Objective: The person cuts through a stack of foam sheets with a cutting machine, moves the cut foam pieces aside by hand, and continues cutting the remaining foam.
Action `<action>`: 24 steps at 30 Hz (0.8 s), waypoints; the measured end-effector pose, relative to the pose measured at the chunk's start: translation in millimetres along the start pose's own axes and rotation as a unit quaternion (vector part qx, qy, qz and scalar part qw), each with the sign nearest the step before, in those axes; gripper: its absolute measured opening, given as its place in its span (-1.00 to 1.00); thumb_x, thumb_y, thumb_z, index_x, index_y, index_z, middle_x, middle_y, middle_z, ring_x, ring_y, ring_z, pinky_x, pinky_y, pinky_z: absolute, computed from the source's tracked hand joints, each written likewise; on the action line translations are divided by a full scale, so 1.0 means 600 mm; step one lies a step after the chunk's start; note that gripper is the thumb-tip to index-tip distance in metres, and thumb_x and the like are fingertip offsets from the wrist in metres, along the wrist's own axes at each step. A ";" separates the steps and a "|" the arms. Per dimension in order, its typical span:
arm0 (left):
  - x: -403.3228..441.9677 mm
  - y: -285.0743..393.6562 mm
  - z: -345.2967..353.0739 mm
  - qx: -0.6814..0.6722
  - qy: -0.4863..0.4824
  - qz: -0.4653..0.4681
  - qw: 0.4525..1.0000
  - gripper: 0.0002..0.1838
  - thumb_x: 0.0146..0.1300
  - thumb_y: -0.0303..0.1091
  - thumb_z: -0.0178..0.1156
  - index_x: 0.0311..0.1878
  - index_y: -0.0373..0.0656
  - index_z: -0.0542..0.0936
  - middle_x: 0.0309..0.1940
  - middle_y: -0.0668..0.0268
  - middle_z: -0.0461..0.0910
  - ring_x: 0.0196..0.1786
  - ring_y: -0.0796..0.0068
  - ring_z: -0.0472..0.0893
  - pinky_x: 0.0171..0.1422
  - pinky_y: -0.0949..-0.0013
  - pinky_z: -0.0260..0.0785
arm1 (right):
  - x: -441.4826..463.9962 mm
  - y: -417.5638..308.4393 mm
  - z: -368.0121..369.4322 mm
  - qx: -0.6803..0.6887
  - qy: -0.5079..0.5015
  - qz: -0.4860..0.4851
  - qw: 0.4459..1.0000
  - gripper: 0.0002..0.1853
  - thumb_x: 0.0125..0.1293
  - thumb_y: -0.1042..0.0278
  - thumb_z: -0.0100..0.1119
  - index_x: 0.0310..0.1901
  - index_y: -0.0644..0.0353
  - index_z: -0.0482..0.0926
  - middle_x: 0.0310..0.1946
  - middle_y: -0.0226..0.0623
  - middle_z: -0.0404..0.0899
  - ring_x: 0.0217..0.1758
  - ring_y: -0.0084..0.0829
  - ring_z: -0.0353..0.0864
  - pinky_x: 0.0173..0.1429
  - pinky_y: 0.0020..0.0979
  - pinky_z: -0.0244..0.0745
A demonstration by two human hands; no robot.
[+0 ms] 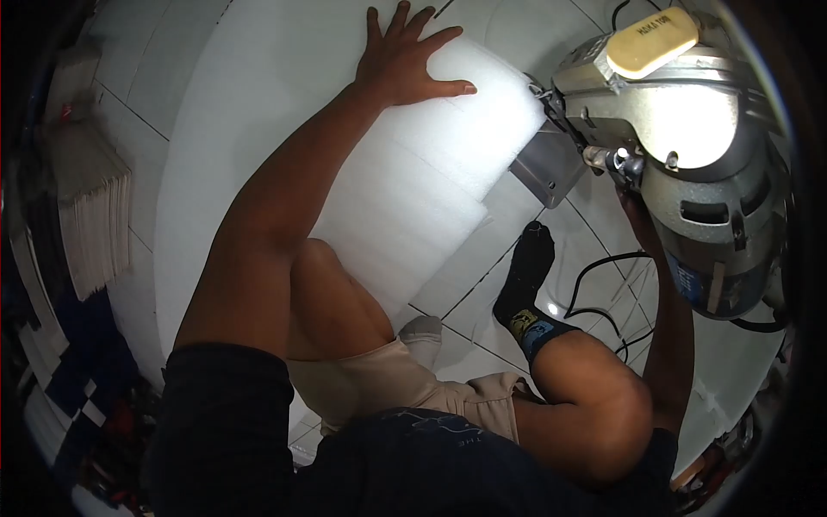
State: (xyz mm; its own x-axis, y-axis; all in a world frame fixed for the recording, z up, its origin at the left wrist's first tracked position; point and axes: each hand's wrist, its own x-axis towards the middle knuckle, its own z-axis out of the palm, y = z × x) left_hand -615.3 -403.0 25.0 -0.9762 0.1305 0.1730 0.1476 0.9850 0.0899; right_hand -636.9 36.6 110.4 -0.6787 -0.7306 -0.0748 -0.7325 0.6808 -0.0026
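My left hand lies with fingers spread on a wide sheet of white foam, near its far edge. The foam is layered, and its right edge reaches a grey metal machine with a motor body and a yellow label piece on top. My right arm runs up beside the machine on the right. Only a small part of my right hand shows below the machine's metal fitting; its fingers are hidden. A flat metal plate sits under the machine's front, by the foam's edge.
A stack of folded sheets stands at the left on the tiled floor. My foot in a black sock rests near the metal plate. A black cable loops across the floor below the machine. Assorted items lie at the lower left.
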 end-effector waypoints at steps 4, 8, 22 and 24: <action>0.006 -0.003 -0.039 -0.092 -0.129 -0.034 0.987 0.03 0.01 0.52 0.13 0.47 0.11 0.25 0.51 -0.03 0.03 0.57 -0.14 -0.12 0.54 -0.38 -0.46 | 0.004 -0.002 -0.002 -0.021 -0.002 -0.013 1.000 -0.55 0.37 0.16 0.16 0.23 0.14 0.41 0.17 -0.11 0.48 0.24 -0.20 0.45 0.35 -0.16 0.30; 0.006 -0.001 -0.042 -0.091 -0.124 -0.035 0.987 0.03 0.00 0.51 0.15 0.47 0.11 0.25 0.51 -0.02 0.02 0.57 -0.14 -0.12 0.54 -0.37 -0.46 | 0.010 -0.002 -0.002 -0.049 0.012 -0.034 0.998 -0.53 0.38 0.16 0.15 0.25 0.14 0.40 0.20 -0.11 0.47 0.26 -0.20 0.44 0.37 -0.16 0.29; -0.006 -0.001 -0.054 -0.119 -0.103 -0.023 0.987 0.03 0.00 0.50 0.15 0.47 0.09 0.24 0.50 -0.04 0.03 0.57 -0.17 -0.13 0.53 -0.38 -0.47 | -0.011 0.124 0.061 -0.173 -0.211 -0.055 0.961 -0.47 0.59 0.12 -0.34 0.48 0.14 0.03 0.44 -0.09 0.10 0.51 -0.21 0.14 0.56 -0.11 0.09; -0.010 0.001 -0.053 -0.126 -0.095 -0.023 0.987 0.03 0.00 0.50 0.15 0.47 0.09 0.24 0.51 -0.04 0.03 0.57 -0.16 -0.13 0.54 -0.37 -0.47 | 0.012 0.014 -0.009 -0.547 0.037 -0.172 0.819 -0.45 0.59 0.07 -0.34 0.49 0.13 0.03 0.45 -0.10 0.09 0.52 -0.21 0.11 0.57 -0.10 0.03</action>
State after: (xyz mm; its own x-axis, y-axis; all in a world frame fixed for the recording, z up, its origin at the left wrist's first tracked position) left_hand -604.3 -406.8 55.2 -0.9915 0.1280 -0.0229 0.1128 0.9344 0.3379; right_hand -648.5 36.9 115.3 -0.3953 -0.8972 -0.1968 -0.4623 0.0092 0.8867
